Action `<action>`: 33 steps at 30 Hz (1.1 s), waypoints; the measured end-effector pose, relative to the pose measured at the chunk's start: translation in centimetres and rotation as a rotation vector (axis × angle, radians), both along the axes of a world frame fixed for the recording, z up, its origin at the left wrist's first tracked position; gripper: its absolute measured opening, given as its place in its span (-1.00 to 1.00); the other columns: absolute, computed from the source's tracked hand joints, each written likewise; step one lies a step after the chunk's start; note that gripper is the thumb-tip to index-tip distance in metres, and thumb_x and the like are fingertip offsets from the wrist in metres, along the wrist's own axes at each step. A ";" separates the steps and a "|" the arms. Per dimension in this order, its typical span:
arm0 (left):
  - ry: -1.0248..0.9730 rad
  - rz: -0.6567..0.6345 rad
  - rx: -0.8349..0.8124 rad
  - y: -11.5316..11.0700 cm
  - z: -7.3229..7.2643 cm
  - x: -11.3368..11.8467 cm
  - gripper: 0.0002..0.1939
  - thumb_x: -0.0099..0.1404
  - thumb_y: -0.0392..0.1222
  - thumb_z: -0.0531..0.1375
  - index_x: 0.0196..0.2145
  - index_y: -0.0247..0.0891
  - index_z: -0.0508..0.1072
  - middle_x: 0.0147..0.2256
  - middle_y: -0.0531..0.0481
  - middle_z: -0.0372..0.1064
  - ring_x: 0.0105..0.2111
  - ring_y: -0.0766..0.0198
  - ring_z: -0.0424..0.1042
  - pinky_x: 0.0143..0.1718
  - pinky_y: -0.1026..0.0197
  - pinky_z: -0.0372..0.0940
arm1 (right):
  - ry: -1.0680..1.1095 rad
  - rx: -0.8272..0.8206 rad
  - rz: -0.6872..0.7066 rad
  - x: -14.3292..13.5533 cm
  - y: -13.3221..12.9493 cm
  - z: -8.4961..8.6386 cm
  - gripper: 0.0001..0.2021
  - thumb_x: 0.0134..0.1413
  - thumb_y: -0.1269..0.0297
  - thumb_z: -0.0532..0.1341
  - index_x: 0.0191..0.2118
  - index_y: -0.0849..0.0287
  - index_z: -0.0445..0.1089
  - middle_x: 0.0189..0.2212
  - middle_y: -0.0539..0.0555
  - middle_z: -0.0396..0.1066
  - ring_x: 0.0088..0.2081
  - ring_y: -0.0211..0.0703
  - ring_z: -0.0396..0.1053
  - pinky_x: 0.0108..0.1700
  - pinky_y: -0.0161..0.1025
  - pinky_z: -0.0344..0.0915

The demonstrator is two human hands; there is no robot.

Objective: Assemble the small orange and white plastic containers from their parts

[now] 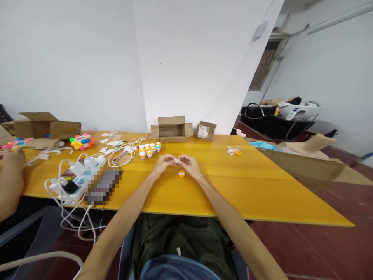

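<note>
Over the middle of the yellow table [233, 190], my left hand [162, 164] and my right hand [189, 165] meet at the fingertips. Between them they pinch a small white piece [176, 161] with a hint of red; its kind is too small to make out. Just below my fingers lies a small round orange container [181, 173] with white contents. Beyond my left hand stands a cluster of small white jars [149, 149] with orange and blue parts. To the right, white pieces [231, 150] lie beside an orange lid [238, 153].
Two cardboard boxes, an open one [171, 130] and a smaller one [205, 131], stand by the wall. Left are a power strip [83, 177], white cables, a blurred-out dark device [103, 186] and a colourful ball toy [82, 141]. Another person's arm [11, 179] rests at the far left.
</note>
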State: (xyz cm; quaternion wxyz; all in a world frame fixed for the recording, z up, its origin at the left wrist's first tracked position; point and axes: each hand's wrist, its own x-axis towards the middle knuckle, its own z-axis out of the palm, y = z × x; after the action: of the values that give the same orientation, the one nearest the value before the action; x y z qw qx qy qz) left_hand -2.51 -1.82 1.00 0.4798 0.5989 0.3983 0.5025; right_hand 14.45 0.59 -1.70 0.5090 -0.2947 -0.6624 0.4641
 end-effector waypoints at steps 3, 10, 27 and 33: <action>-0.008 -0.008 -0.002 0.1 -0.1 0.0 -0.68 -0.03 0.03 0.42 -0.48 -0.26 0.51 -0.46 0.00 0.52 -0.36 0.21 0.50 -0.23 0.17 0.38 | -0.006 0.001 0.000 0.0 0.0 0.0 -0.74 -0.12 0.03 0.39 -0.35 0.08 0.49 -0.37 0.04 0.54 -0.29 -0.10 0.49 -0.16 -0.15 0.44; -0.009 0.001 -0.008 0.0 0.0 0.0 -0.69 -0.06 0.01 0.43 -0.50 -0.25 0.49 -0.45 0.00 0.52 -0.40 0.23 0.49 -0.26 0.17 0.37 | 0.022 -0.013 0.008 -0.1 -0.1 0.1 -0.76 -0.14 0.07 0.40 -0.37 0.09 0.49 -0.41 0.03 0.53 -0.34 -0.11 0.48 -0.21 -0.16 0.45; 0.009 -0.006 0.003 0.4 -0.4 -0.2 -0.65 -0.02 0.05 0.43 -0.45 -0.29 0.52 -0.48 0.01 0.50 -0.44 0.28 0.43 -0.30 0.20 0.34 | -0.033 0.065 -0.037 0.0 0.5 -0.6 -0.78 -0.06 0.08 0.35 -0.34 0.11 0.48 -0.37 0.04 0.55 -0.29 -0.12 0.49 -0.16 -0.17 0.43; 0.039 0.024 0.027 0.8 -0.8 -0.3 -0.66 0.00 0.06 0.41 -0.43 -0.27 0.54 -0.50 0.03 0.48 -0.49 0.30 0.40 -0.37 0.23 0.32 | -0.109 0.133 -0.108 -0.1 0.3 -0.5 -0.83 -0.01 0.13 0.31 -0.37 0.11 0.50 -0.39 0.05 0.56 -0.33 -0.10 0.48 -0.21 -0.17 0.42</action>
State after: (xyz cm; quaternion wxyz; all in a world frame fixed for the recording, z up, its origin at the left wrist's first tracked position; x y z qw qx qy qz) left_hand -2.79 -1.06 0.20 0.4578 0.6103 0.4079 0.5016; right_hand 14.35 0.85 -2.23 0.5149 -0.3204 -0.7014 0.3745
